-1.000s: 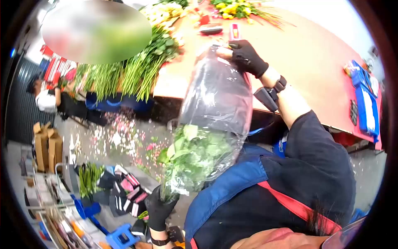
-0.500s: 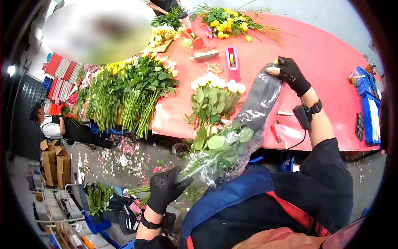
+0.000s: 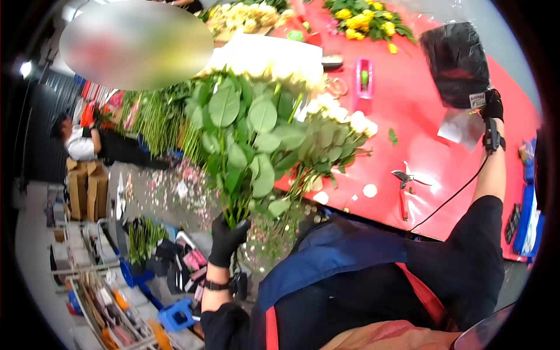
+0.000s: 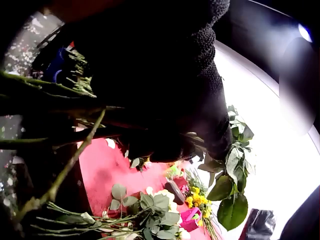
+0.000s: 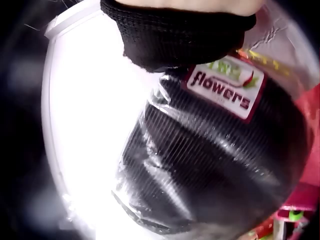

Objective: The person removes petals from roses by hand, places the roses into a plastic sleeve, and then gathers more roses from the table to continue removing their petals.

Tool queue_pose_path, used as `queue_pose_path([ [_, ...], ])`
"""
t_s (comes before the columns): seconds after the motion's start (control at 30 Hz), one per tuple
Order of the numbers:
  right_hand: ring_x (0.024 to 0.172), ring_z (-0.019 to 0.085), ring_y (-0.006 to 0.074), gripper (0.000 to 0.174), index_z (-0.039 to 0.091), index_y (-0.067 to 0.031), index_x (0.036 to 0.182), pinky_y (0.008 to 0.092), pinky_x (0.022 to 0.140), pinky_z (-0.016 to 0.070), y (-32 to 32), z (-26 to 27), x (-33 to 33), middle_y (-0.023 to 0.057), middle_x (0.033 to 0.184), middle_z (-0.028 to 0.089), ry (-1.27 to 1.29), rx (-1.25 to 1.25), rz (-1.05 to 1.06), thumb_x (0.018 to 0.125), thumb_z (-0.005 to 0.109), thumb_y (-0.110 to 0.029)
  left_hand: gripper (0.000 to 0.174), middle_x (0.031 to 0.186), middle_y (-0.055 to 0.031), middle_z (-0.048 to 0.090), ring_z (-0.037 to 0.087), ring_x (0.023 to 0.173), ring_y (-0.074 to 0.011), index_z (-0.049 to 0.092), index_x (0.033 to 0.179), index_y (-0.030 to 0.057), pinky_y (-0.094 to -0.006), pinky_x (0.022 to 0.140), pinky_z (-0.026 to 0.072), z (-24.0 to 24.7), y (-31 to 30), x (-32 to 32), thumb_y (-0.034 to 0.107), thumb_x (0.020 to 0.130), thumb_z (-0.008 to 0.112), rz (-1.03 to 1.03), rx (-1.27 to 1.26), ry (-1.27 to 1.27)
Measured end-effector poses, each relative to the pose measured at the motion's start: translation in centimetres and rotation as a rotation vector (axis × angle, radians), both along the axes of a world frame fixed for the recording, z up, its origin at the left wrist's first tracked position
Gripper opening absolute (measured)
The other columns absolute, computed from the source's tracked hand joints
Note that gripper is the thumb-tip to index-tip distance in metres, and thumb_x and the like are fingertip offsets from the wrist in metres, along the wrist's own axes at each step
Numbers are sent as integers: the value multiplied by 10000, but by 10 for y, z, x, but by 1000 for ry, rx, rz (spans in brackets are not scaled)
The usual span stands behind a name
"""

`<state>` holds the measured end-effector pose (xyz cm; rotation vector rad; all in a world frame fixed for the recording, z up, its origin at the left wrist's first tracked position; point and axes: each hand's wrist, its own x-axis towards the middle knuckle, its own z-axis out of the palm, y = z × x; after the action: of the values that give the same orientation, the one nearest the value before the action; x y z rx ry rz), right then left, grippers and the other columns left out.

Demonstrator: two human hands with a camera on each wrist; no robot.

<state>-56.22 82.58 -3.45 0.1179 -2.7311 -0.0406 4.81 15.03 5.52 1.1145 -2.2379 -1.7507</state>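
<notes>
In the head view my left hand [image 3: 228,240] grips the green stems of a leafy bunch [image 3: 239,140], its pale blooms overexposed at the top. The same gloved hand [image 4: 160,75] fills the left wrist view as a dark shape, with stems passing beside it. Far to the right, my right hand [image 3: 493,108] pinches the end of a black and clear plastic sleeve [image 3: 456,64] above the table. A "flowers" label [image 5: 225,87] shows on the sleeve beside the right hand's glove [image 5: 182,37]; the fingertips are hidden there.
The red table [image 3: 449,181] bears a second white-rose bunch [image 3: 332,131], red-handled pruners [image 3: 403,195], a pink tape dispenser [image 3: 364,79] and yellow flowers [image 3: 364,23]. Blue trays [image 3: 529,210] lie at the right edge. Another person [image 3: 81,140] stands at the far left.
The plastic sleeve has come away from the greenery and moved right with my right hand. My left hand keeps hold of the bunch, now unwrapped and upright in the head view.
</notes>
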Motion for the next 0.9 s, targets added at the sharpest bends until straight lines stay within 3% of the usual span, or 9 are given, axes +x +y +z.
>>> queue_pose_path([
  [0.13,934,652,220,327,568,-36,1251,323,780,525,-91,-8,7,82,1076,680,-65,389,-27,972,567,-206,271,709,4,618,507,484,-63,667,1050,38,-240,441,407,-34,-1,-16,89,802,763,47,153,13],
  [0.2,834,608,151,360,563,-29,1285,288,755,493,-81,-85,-35,26,969,653,-158,-1055,375,960,617,-174,281,685,10,605,494,477,-61,665,1058,42,-240,431,387,-51,-4,-24,80,800,769,40,161,-6],
  [0.37,648,622,104,188,693,-37,953,264,609,491,-367,-16,204,7,776,661,-756,-1276,450,934,671,-223,274,713,-12,607,491,474,-83,638,1058,43,-250,429,385,-83,-19,-40,64,798,723,-33,304,-27],
  [0.5,673,624,108,225,697,-32,1079,268,650,512,-459,-23,164,20,823,675,-598,-1335,439,931,668,-199,269,682,-2,618,486,465,-62,663,1050,47,-241,424,379,-98,-34,-41,103,813,776,-86,336,-51],
  [0.53,731,628,104,222,696,-26,1058,257,669,511,-470,-30,138,18,826,657,-526,-1233,766,941,655,-210,268,689,-4,625,489,466,-62,664,1048,47,-243,424,382,-97,-37,-39,110,814,778,-103,323,-79],
  [0.67,816,641,126,243,664,-31,1090,310,775,539,-509,-39,105,32,890,661,-1097,-901,929,936,655,-219,310,726,-3,656,509,492,-60,666,1066,43,-238,445,410,-109,-56,-31,165,815,801,-181,271,-81],
  [0.73,836,647,125,153,650,-27,986,314,769,528,-482,-72,46,43,878,661,-545,-558,1228,900,671,-152,336,719,13,647,519,514,-52,673,1070,37,-226,462,424,-112,-60,-32,196,810,815,-149,286,-86],
  [0.83,870,652,139,106,648,-41,989,322,793,529,-472,-12,73,52,928,681,-1046,-1386,400,910,656,-112,278,744,-9,646,533,526,-68,669,1050,40,-241,464,427,-116,-65,-43,123,812,784,-179,268,-119],
  [0.9,894,654,144,117,649,-56,1042,303,779,539,-466,-22,71,67,974,689,-1114,-1209,458,935,607,-78,275,738,-4,641,531,531,-67,657,1057,41,-242,468,429,-125,-69,-50,129,827,777,-232,268,-94],
])
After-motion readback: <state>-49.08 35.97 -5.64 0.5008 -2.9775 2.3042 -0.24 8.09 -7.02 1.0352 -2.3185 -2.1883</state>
